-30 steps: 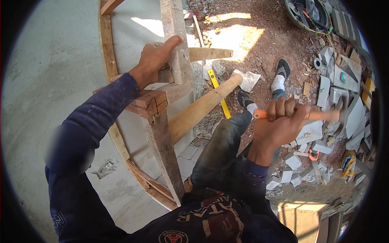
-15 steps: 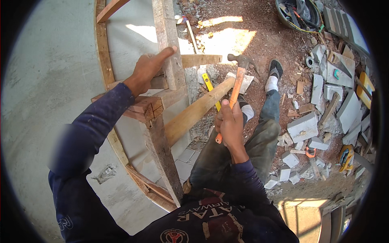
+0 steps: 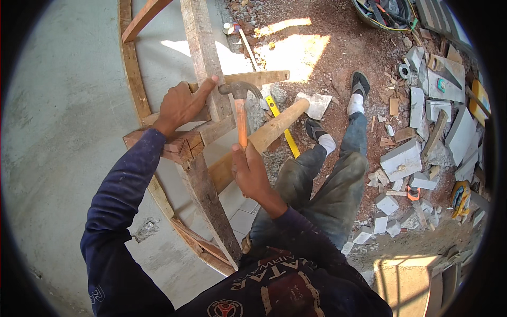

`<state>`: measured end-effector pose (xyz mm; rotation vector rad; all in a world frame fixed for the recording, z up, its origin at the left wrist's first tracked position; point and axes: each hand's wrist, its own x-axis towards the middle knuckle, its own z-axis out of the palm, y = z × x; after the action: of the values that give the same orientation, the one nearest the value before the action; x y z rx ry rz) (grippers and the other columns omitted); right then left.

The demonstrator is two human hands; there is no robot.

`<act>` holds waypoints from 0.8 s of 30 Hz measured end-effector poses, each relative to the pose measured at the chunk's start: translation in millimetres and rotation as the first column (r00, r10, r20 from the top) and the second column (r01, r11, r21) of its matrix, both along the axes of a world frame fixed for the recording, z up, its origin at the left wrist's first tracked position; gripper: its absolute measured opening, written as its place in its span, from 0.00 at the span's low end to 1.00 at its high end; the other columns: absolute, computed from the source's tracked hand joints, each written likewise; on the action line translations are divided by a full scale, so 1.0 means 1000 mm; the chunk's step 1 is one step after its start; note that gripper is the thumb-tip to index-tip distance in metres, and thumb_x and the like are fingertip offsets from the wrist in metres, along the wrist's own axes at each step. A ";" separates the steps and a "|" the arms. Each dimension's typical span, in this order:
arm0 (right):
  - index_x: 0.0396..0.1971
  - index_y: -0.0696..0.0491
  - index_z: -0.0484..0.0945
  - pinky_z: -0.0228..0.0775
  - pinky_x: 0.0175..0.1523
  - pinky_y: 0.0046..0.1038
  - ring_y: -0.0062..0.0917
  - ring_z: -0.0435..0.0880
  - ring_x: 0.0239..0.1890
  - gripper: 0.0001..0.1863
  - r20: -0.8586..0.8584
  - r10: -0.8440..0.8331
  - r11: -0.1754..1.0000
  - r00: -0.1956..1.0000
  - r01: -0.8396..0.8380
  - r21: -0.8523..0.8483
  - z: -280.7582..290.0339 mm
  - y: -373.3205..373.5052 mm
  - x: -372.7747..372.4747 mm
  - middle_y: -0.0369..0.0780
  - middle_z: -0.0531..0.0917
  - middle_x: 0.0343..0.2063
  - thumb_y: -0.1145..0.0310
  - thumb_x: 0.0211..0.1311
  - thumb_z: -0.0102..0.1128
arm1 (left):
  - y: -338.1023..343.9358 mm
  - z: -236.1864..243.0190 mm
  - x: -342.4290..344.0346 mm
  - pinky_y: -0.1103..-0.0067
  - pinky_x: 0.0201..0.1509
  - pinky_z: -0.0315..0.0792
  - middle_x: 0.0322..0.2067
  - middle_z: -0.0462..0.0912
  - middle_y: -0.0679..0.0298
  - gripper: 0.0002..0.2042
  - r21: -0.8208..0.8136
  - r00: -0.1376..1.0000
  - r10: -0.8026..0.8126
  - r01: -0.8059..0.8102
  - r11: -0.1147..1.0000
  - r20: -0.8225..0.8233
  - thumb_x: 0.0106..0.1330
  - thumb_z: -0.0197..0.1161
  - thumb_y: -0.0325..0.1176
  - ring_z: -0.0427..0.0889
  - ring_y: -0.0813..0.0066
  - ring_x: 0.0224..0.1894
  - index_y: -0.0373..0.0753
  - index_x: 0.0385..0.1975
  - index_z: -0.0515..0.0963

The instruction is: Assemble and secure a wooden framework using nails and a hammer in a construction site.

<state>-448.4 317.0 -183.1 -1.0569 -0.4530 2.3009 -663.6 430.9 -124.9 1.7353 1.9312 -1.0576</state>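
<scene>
My left hand (image 3: pixel 178 105) grips the rough vertical timber (image 3: pixel 196 34) of a wooden frame, with the thumb lying over it. My right hand (image 3: pixel 252 179) is closed on the lower handle of a claw hammer (image 3: pixel 241 121), whose steel head sits beside that timber, close to my left thumb; I cannot tell whether it touches. Below my left hand is a squared joint of reddish timber (image 3: pixel 179 148), with a post (image 3: pixel 206 211) running toward me. Behind the hammer a round pole (image 3: pixel 282 124) slants across a yellow spirit level (image 3: pixel 289 142) lying on the ground.
A pale wall or slab (image 3: pixel 63 137) fills the left. A mallet (image 3: pixel 248 47) lies on reddish soil near the top. At right are broken blocks (image 3: pixel 398 161), an orange-handled saw (image 3: pixel 414 195), a yellow container (image 3: pixel 478 103) and a tub of tools (image 3: pixel 383 13). My legs and feet stand right of the frame.
My right hand has swung the hammer leftward, from over my legs to beside the timber. My left hand still holds the timber; it appears lower and farther left as the view shifts.
</scene>
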 end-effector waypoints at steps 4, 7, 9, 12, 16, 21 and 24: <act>0.34 0.53 0.64 0.56 0.19 0.20 0.12 0.62 0.15 0.17 0.001 -0.043 0.999 0.999 0.043 -0.001 0.002 0.008 0.002 0.29 0.63 0.16 0.54 0.76 0.43 | -0.007 0.002 -0.006 0.60 0.28 0.75 0.28 0.73 0.46 0.22 0.078 0.979 -0.205 0.204 0.976 0.004 0.75 0.45 0.44 0.80 0.46 0.26 0.76 0.66 0.55; 0.37 0.58 0.65 0.58 0.21 0.27 0.19 0.67 0.15 0.18 0.017 -0.044 0.998 0.999 0.043 0.037 -0.001 0.006 0.000 0.36 0.67 0.15 0.56 0.76 0.44 | -0.006 -0.001 -0.004 0.60 0.27 0.74 0.27 0.73 0.46 0.23 0.119 0.966 -0.257 0.254 0.960 0.005 0.75 0.46 0.43 0.79 0.47 0.25 0.74 0.67 0.55; 0.38 0.62 0.65 0.59 0.22 0.34 0.26 0.70 0.15 0.19 0.070 0.018 0.984 0.997 -0.030 0.177 -0.007 0.004 -0.001 0.43 0.69 0.14 0.57 0.75 0.45 | -0.006 -0.004 -0.009 0.60 0.26 0.74 0.26 0.73 0.47 0.24 0.104 0.956 -0.292 0.294 0.950 -0.034 0.74 0.47 0.42 0.79 0.47 0.25 0.72 0.68 0.55; 0.39 0.62 0.65 0.59 0.23 0.34 0.27 0.70 0.16 0.19 0.004 0.099 0.989 0.995 -0.099 0.106 -0.003 0.004 -0.004 0.44 0.70 0.14 0.58 0.75 0.45 | -0.011 0.001 -0.019 0.60 0.25 0.73 0.26 0.74 0.48 0.25 0.100 0.952 -0.299 0.305 0.947 -0.071 0.74 0.49 0.41 0.79 0.48 0.24 0.70 0.68 0.55; 0.38 0.62 0.65 0.60 0.24 0.33 0.27 0.71 0.17 0.20 0.016 0.018 0.993 1.000 -0.020 0.115 -0.011 0.002 -0.007 0.43 0.70 0.15 0.56 0.75 0.44 | -0.006 -0.003 -0.008 0.59 0.27 0.73 0.24 0.73 0.48 0.21 0.190 0.962 -0.271 0.260 0.947 0.036 0.75 0.47 0.45 0.77 0.48 0.24 0.70 0.66 0.58; 0.33 0.55 0.67 0.57 0.21 0.28 0.20 0.68 0.15 0.22 0.064 -0.005 0.996 0.998 -0.001 0.091 -0.003 0.056 0.057 0.34 0.68 0.14 0.51 0.77 0.37 | 0.003 0.011 -0.003 0.57 0.32 0.71 0.24 0.73 0.46 0.17 0.133 0.996 0.043 -0.054 0.990 0.083 0.76 0.39 0.53 0.77 0.45 0.24 0.70 0.62 0.64; 0.27 0.49 0.60 0.50 0.18 0.20 0.13 0.55 0.14 0.18 -0.152 -0.687 0.725 0.710 0.684 -0.079 0.023 0.122 0.117 0.30 0.59 0.15 0.55 0.77 0.41 | 0.000 0.009 -0.003 0.57 0.33 0.70 0.24 0.73 0.45 0.17 0.154 0.994 0.044 -0.059 0.986 0.099 0.76 0.37 0.55 0.76 0.44 0.25 0.69 0.60 0.67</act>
<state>-331.0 438.6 -160.2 -0.8295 0.0491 1.6879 -666.5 430.6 -116.4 1.7722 2.0347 -0.8095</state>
